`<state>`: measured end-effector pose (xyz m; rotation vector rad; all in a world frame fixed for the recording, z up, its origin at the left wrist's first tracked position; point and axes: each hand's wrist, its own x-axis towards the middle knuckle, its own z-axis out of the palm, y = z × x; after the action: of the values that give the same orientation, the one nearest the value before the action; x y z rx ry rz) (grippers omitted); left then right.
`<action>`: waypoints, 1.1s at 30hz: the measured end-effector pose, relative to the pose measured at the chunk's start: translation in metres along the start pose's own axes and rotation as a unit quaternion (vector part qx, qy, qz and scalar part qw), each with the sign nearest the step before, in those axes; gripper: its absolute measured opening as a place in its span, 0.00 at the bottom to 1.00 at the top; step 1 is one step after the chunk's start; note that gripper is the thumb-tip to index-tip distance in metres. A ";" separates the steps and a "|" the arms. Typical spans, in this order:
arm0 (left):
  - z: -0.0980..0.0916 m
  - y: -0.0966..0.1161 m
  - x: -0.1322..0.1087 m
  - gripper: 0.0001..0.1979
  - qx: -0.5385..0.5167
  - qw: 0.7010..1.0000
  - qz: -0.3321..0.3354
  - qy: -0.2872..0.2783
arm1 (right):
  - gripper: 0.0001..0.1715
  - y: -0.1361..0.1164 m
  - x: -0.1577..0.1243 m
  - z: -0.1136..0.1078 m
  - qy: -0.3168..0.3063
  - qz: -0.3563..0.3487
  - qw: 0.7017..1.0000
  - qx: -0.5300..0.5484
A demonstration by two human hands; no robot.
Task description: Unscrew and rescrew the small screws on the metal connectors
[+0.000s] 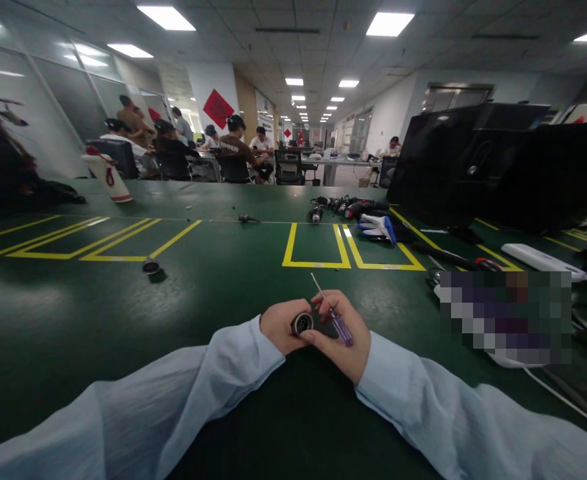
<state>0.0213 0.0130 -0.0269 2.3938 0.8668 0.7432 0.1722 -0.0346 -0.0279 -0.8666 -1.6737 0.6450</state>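
My left hand (282, 325) is closed around a round metal connector (302, 324), its open end turned toward me with a dark inside. In my right hand (346, 333) lies a screwdriver (340, 327) with a clear purple handle, its thin shaft pointing up and away to the left. The right thumb reaches the lower rim of the connector. Both hands are close together above the green table (213, 300). Away to the left on the table sits a separate round metal ring part (150, 266). Farther back lies a small dark connector piece (248, 218).
Several dark connectors and tools (348, 205) lie at the back, beside a blue and white glove (377, 228). Yellow tape (316, 265) marks boxes on the table. A paper cup (108, 175) stands back left. Black monitors (468, 167) and a white power strip (543, 261) are at right.
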 end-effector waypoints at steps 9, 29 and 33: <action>0.000 -0.020 0.003 0.11 0.071 0.991 -0.100 0.059 | 0.13 0.003 0.024 0.009 -0.067 -0.160 0.974 -0.146; -0.015 -0.042 0.008 0.15 0.147 0.982 0.006 0.116 | 0.07 0.094 0.126 -0.060 0.171 0.032 0.887 -0.428; -0.012 -0.038 0.009 0.12 0.158 0.984 0.017 0.083 | 0.10 0.108 0.133 -0.062 0.120 0.095 0.871 -0.467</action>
<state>0.0034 0.0484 -0.0380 2.6577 1.0838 0.8864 0.2369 0.1359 -0.0203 -1.7288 -1.6506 -0.2186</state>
